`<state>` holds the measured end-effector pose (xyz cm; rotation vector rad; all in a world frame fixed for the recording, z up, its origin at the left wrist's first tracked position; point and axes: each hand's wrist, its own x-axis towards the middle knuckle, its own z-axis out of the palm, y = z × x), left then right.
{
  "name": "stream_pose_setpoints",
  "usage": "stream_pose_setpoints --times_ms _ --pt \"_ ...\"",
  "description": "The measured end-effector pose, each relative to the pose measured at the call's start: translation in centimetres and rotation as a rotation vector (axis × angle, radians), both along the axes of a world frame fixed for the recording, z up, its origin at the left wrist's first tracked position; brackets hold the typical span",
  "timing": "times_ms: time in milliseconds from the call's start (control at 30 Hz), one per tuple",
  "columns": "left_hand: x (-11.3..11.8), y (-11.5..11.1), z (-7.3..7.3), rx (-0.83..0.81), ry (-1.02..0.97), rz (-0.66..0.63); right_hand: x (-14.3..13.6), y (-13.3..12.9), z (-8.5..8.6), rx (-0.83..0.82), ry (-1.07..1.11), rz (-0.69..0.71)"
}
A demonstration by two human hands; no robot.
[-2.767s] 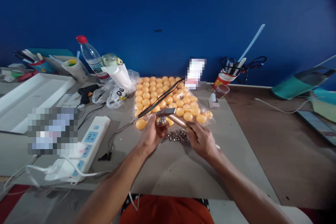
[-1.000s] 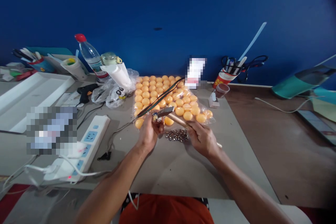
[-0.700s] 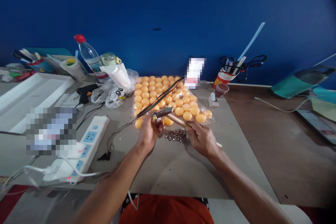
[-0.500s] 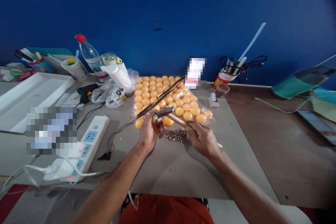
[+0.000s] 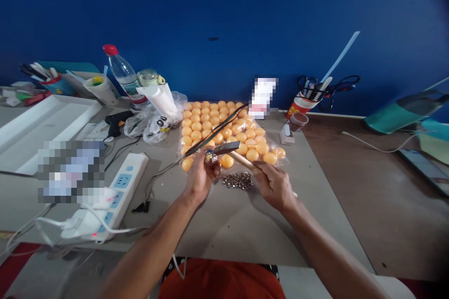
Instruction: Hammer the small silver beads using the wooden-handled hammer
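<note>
My left hand (image 5: 200, 176) is closed round a small ball (image 5: 210, 156) covered in shiny silvery pieces. The wooden handle of a hammer (image 5: 243, 160) is gripped in my right hand (image 5: 274, 182); its metal head (image 5: 227, 147) lies close beside the ball, and whether they touch I cannot tell. Below and between the hands, a pile of small shiny studs (image 5: 237, 181) rests on the grey mat (image 5: 224, 229). Behind the hands lie rows of orange balls (image 5: 196, 126) in clear plastic, with a dark strap (image 5: 219, 128) across them.
At left are a power strip (image 5: 122, 182), a white tray (image 5: 70, 112), a black glue gun (image 5: 117, 122), a plastic bag (image 5: 154, 128) and a red-capped bottle (image 5: 124, 77). A red cup of tools (image 5: 300, 104), a small jar (image 5: 298, 121) and a phone (image 5: 426, 166) stand or lie at right.
The hammer head has shifted slightly to the right relative to the ball. My left hand still holds the ball. The whole view has moved a little.
</note>
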<state>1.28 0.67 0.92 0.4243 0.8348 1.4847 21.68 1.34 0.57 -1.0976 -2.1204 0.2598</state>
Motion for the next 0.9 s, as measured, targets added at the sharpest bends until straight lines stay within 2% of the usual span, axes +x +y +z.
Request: stream_pose_setpoints --times_ms 500,600,900 --pt "-0.03 -0.16 -0.44 -0.027 -0.029 -0.025 0.32 0.21 -0.27 -0.065 0.008 0.003" --pt "-0.02 -0.16 -0.66 0.016 -0.033 -0.045 0.41 0.13 -0.26 -0.059 0.036 -0.019" --pt "0.1 -0.05 -0.58 0.011 -0.032 -0.02 0.32 0.0 -0.05 -0.01 0.005 0.014"
